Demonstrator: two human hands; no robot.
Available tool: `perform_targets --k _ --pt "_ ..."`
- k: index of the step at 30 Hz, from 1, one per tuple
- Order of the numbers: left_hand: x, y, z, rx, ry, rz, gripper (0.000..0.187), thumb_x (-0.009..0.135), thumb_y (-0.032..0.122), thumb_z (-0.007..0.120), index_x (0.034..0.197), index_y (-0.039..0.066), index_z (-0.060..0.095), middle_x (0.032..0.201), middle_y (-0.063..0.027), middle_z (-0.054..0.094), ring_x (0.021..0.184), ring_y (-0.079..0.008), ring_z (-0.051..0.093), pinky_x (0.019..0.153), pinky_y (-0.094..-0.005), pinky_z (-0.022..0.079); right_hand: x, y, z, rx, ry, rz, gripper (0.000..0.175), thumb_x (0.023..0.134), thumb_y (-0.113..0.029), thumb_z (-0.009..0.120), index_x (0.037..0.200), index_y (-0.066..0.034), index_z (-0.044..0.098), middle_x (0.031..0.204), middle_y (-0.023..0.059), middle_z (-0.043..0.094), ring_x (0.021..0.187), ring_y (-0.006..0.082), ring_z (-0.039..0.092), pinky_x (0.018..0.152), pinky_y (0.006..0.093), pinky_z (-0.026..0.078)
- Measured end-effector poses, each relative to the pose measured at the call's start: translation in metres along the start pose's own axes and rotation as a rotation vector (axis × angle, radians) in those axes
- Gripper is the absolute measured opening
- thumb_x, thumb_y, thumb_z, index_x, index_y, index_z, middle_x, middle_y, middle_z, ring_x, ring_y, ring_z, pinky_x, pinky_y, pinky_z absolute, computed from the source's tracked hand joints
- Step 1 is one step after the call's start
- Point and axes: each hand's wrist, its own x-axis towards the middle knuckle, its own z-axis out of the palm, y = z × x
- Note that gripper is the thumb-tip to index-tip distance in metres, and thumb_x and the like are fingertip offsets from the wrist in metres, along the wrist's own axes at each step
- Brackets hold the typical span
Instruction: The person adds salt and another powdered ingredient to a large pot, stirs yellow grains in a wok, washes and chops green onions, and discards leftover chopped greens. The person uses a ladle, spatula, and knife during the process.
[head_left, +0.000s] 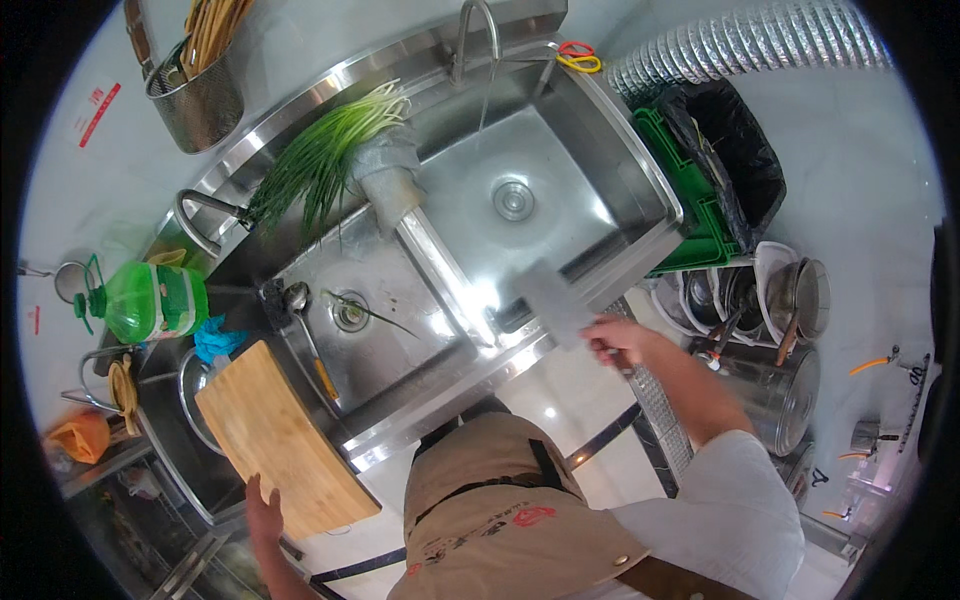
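My right hand (619, 341) grips the handle of a cleaver, its broad grey blade (553, 296) blurred above the front rim of the sink (517, 337). At the lower left, my left hand (265, 506) is at the edge of a wooden cutting board (281, 442), fingers apart; whether it bears on the board cannot be told. The board lies across the left end of the sink. A bunch of scallions (322, 157) lies at the back, its white ends beside a grey wrapped bundle (386, 169) on the divider. Water runs from the faucet (487, 30) into the right basin (555, 180).
A ladle (311, 345) and a scallion scrap (375, 313) lie in the middle basin. Left stands a green liquid jug (142, 300) near a blue cloth (217, 341). Scissors (577, 56) rest behind the right basin; a lined bin (727, 157) and pots (772, 405) stand right.
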Motion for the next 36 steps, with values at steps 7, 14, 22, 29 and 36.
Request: perform_targets --k 7,14,22,29,36 --pt "-0.034 0.021 0.009 0.046 -0.004 0.006 0.058 0.093 0.013 0.065 0.147 0.005 0.044 0.155 -0.0229 0.037 0.144 -0.038 0.034 0.118 -0.046 0.029 -0.071 -0.034 -0.155 -0.944 0.957 -0.428 0.033 0.085 -0.014 0.068 0.114 0.0012 0.061 0.091 0.0245 0.069 0.083 0.0369 0.07 0.068 0.047 0.055" --pt "-0.018 0.064 0.01 -0.03 0.067 0.23 0.06 0.092 0.01 0.065 0.147 0.006 0.042 0.155 -0.0215 0.038 0.145 -0.0384 0.033 0.118 -0.0461 0.029 0.048 -0.077 -0.123 -1.457 1.101 -0.425 0.026 0.096 -0.017 0.047 0.116 -0.0048 0.058 0.099 0.0218 0.071 0.091 0.0429 0.069 0.075 0.0528 0.056" --pt "-0.065 0.045 0.008 0.02 0.062 0.031 0.058 0.093 0.009 0.063 0.147 0.004 0.042 0.156 -0.0219 0.036 0.146 -0.0388 0.031 0.119 -0.0457 0.028 -0.1 0.043 -0.022 -1.599 0.48 -0.303 0.035 0.095 -0.019 0.057 0.124 -0.0003 0.056 0.089 0.0254 0.069 0.084 0.0393 0.07 0.073 0.0538 0.054" --pt "-0.042 0.071 0.002 -0.033 0.116 0.241 0.058 0.09 0.008 0.065 0.144 0.003 0.045 0.154 -0.0233 0.038 0.145 -0.0398 0.033 0.118 -0.0469 0.029 -0.032 -0.003 0.062 -0.2 0.197 -0.267 0.019 0.092 -0.016 0.068 0.094 -0.0047 0.053 0.068 0.0071 0.054 0.059 0.0161 0.056 0.048 0.0343 0.046" --pt "-0.045 0.048 -0.003 -0.009 0.113 0.209 0.058 0.088 0.011 0.069 0.142 0.004 0.048 0.152 -0.0244 0.04 0.143 -0.0434 0.033 0.117 -0.049 0.03 0.016 0.0 0.019 0.088 0.044 -0.138 0.018 0.094 -0.013 0.066 0.09 -0.0087 0.05 0.064 0.0018 0.047 0.048 0.014 0.044 0.043 0.0321 0.04"
